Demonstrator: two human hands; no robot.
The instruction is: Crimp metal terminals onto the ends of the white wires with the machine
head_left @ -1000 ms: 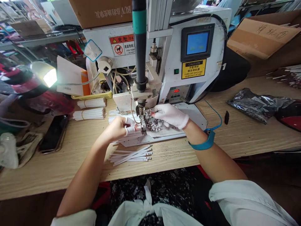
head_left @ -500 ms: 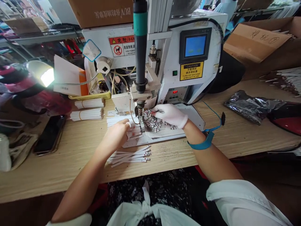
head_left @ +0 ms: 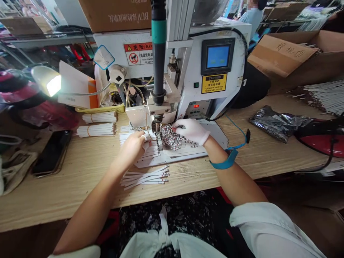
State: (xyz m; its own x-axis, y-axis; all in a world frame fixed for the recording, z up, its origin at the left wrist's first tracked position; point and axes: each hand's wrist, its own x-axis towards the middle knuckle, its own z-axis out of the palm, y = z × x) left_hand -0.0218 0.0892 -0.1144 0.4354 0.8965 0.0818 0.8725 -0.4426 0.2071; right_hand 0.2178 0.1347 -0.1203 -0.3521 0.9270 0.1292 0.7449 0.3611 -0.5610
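My left hand, with white covers on some fingertips, is closed beside the soldering head of a bench machine. Under and around its fingers lie white flat strips; what the fingertips grip is hidden. On the other side of the head, my right hand wears a white glove. Its thumb and forefinger close together at the edge of a heap of small white-and-dark parts; anything pinched there is too small to make out. A loose fan of strips with small end pieces lies on the table nearer me.
Bundled white strips and a phone are at the left, near a lit lamp. The machine body stands ahead. Rightward are a silver bag, a carton and a cord from my blue wristband.
The whole view has shifted slightly. Both hands keep nearly the same places at the machine, the left still by the strips and the right still at the heap.
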